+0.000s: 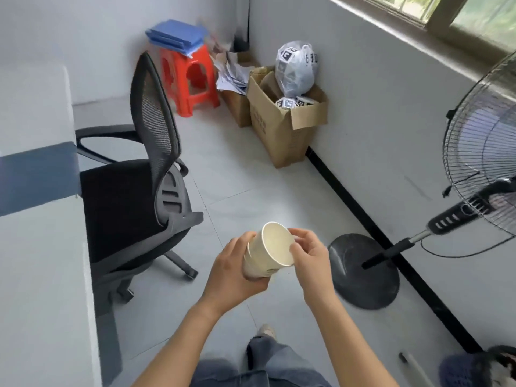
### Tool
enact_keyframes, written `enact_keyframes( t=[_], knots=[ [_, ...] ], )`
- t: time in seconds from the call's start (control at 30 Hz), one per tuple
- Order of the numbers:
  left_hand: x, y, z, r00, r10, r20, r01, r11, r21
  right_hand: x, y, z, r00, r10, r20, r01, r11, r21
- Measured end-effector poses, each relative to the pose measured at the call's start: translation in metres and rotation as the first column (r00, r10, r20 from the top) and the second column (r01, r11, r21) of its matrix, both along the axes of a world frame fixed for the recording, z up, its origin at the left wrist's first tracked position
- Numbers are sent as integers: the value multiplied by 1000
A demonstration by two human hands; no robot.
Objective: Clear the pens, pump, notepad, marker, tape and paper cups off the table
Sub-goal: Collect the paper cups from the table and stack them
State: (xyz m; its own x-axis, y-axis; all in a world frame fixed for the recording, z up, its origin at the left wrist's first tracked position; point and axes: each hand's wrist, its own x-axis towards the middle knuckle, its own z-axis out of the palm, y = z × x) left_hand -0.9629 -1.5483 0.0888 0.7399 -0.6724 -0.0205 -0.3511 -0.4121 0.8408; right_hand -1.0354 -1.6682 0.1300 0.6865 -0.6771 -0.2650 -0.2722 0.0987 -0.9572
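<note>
Above the tiled floor [251, 174], between an office chair [139, 185] and a fan base [363, 272], stacked paper cups [268, 252] are held tilted, gripped around the body by the left hand [237, 272], the rim pinched by right hand [310, 255] fingers.

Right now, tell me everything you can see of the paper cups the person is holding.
The paper cups are a nested stack, cream-white paper with a faint print near the base, held in the air over the grey floor tiles, off the table. The stack is tilted, its open mouth facing up toward the camera, and the top cup looks empty. The left hand wraps the lower walls in a closed grip; the right hand pinches the top cup's rim. How many cups are stacked is unclear.
</note>
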Motion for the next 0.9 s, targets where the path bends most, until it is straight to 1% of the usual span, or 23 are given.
enact_keyframes(
  t=[0.1,0.17,0.27,0.33,0.47,0.53,0.63,0.8,0.9],
  knots=[
    [1,-32,6,995,53,-90,-56,998,-32,4,-33,0,996,78,38,-78,997,-22],
    [5,-45,7,987,98,-127,-105,993,-54,11,-47,-1,986,161,54,-159,987,-37],
    [20,-63,10,973,172,-153,-181,982,-52,30,-63,0,965,257,56,-254,965,-60],
    [33,-75,13,963,220,-157,-232,971,-58,48,-73,0,949,302,91,-296,952,-74],
    [76,-100,16,948,278,-152,-293,952,-86,96,-97,-2,896,420,147,-393,901,-183],
    [108,-116,16,954,267,-138,-283,953,-108,126,-111,-3,890,431,147,-395,891,-225],
    [161,-145,18,967,234,-95,-246,960,-137,177,-136,0,910,374,180,-324,911,-256],
    [244,-186,35,974,219,-60,-226,959,-173,258,-177,18,915,328,235,-262,926,-272],
    [282,-207,36,975,216,-61,-223,959,-176,296,-195,19,924,308,226,-250,935,-251]
  ],
)
